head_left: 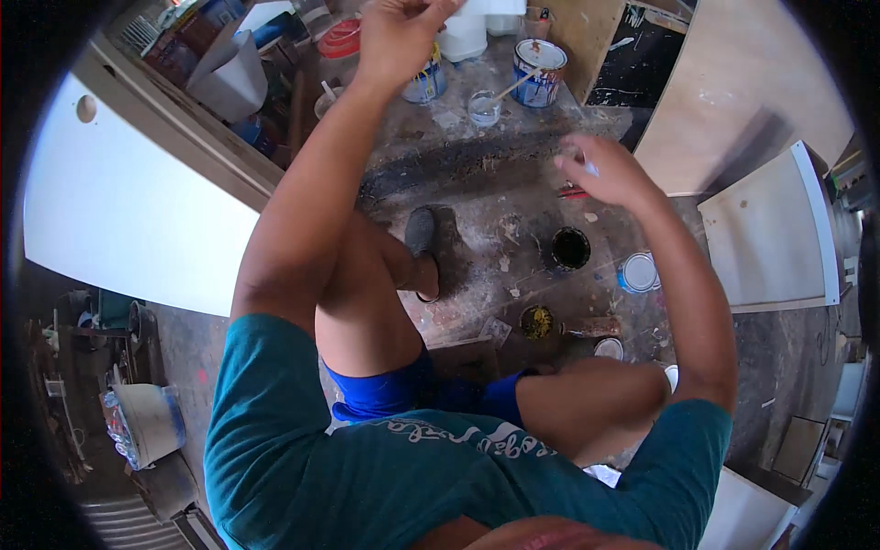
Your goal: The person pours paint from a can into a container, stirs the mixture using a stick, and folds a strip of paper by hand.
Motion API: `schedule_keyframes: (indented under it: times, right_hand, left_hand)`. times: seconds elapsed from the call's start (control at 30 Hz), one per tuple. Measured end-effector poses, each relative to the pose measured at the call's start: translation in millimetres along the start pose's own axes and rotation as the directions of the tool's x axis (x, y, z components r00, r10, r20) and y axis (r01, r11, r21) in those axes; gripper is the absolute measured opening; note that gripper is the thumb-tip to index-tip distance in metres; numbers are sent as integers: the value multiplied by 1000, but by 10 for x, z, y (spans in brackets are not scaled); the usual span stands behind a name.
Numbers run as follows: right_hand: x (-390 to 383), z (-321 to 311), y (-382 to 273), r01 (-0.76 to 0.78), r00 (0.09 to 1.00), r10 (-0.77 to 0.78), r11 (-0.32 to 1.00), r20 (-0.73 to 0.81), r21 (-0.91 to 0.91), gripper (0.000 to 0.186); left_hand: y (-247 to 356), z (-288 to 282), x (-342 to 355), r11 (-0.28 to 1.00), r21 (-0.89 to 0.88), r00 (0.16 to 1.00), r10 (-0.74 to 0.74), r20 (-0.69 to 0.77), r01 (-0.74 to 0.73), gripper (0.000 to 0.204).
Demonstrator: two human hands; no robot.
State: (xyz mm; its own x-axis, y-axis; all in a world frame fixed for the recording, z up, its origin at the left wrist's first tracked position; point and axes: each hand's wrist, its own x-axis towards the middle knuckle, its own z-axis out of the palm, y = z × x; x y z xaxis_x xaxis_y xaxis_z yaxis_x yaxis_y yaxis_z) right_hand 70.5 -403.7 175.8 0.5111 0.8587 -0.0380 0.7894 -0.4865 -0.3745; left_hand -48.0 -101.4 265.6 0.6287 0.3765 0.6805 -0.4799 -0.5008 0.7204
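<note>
My left hand (401,37) is raised at the top edge of the head view, partly cut off. Its thumb and fingers are pinched together beside a white plastic container (463,38); what they hold, if anything, I cannot make out. Reaching out over the floor, my right hand (605,171) has loosely bent fingers apart from the thumb, with nothing visible in it. A white smear marks its back. Beyond it stand a clear cup (484,108) of liquid with a stick leaning from it and a paint-stained can (539,73). A red object (573,193) lies just under the right hand.
On the stained floor are a dark-filled can (570,248), a lidded can (639,272), a yellow-crusted pot (536,322) and a grimy cylinder (591,327). A white panel (137,202) is at left. Pale boards (733,92) lean at right. A white bucket (151,417) stands lower left.
</note>
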Motion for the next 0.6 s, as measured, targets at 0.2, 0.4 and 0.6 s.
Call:
schedule_keyframes:
  times: [0.2, 0.4, 0.6]
  right_hand:
    - [681, 355, 215, -111, 993, 110, 829, 34, 547, 46]
    - [1155, 675, 112, -237, 966, 189, 394, 175, 888, 35]
    - [1795, 798, 353, -221, 948, 262, 132, 181, 966, 30]
  left_hand:
    - [-325, 8, -151, 907, -169, 922, -386, 37, 387, 21]
    - [-1401, -536, -253, 907, -208, 925, -330, 190, 366, 21]
    - [-1566, -457, -314, 795, 218, 808, -588, 44, 567, 15]
